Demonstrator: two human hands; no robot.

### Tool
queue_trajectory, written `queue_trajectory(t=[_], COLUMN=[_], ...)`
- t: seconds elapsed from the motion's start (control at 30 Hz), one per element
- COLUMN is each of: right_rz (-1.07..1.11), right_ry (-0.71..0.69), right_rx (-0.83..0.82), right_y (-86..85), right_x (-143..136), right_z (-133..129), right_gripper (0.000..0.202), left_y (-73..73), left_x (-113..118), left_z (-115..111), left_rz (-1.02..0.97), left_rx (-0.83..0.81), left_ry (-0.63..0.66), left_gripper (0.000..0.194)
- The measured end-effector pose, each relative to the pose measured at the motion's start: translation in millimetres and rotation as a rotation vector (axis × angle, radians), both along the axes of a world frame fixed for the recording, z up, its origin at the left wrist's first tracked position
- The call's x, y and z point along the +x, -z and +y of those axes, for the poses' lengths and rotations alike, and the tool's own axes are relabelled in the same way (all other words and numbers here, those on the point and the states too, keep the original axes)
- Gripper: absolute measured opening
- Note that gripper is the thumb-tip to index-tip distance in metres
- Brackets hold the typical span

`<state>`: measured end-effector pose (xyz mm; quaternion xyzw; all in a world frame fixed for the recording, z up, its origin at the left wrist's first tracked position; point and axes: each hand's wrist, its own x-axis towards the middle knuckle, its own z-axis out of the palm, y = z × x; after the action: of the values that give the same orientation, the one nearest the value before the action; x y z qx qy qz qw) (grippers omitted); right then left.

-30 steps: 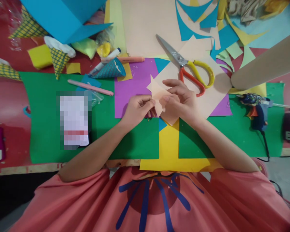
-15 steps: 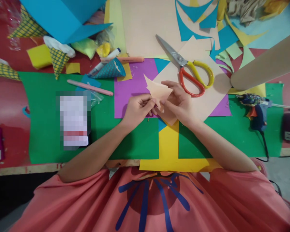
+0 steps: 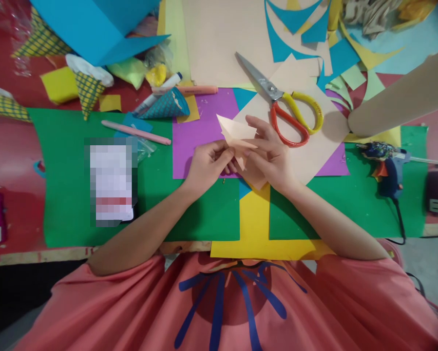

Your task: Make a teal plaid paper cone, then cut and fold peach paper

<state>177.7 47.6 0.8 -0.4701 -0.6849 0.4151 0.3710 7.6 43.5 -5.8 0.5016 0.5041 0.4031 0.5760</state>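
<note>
Between my hands is a small peach paper piece (image 3: 237, 130) with pointed corners, its right part bent over. My left hand (image 3: 213, 161) pinches its lower left edge between thumb and fingers. On the other side, my right hand (image 3: 272, 153) holds the paper's right part, thumb below and fingers above. Under my hands lie a larger peach sheet (image 3: 314, 146) and a purple sheet (image 3: 193, 141). Scissors (image 3: 273, 92) with one red and one yellow handle rest just beyond my right hand.
A phone (image 3: 111, 183) and a pink pen (image 3: 136, 132) lie left on green paper (image 3: 72, 195). Behind are a blue-green cone (image 3: 167, 106) and paper scraps. At the right are a glue gun (image 3: 390, 170) and a pale roll (image 3: 401, 97).
The right part of the small peach piece is now folded up and over, and my right fingers have shifted on it. My left hand has hardly moved.
</note>
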Motion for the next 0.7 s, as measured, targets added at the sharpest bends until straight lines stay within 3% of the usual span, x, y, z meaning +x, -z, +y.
queue_trajectory(t=[0.3,0.47,0.6,0.7], right_rz=[0.015,-0.016,-0.086,-0.135], right_ry=[-0.060,-0.084,-0.069,-0.073], right_rx=[0.064,0.127,0.173,0.266], right_y=[-2.5,-1.6,3.7,7.1], right_x=[-2,-2,0,1], right_z=[-2,-2,-2,-1], right_gripper=[0.021,0.026,0.029,0.032], left_y=[6.6,11.6,14.9,16.6], left_x=[-2,-4,-6,-8], left_z=[0,0,1,1], left_rz=[0.020,0.085,0.042,-0.037], left_rx=[0.060,0.111,0.103,0.089], left_ry=[-0.044,-0.107,-0.040,0.033], left_gripper=[0.034,0.032,0.030,0.042])
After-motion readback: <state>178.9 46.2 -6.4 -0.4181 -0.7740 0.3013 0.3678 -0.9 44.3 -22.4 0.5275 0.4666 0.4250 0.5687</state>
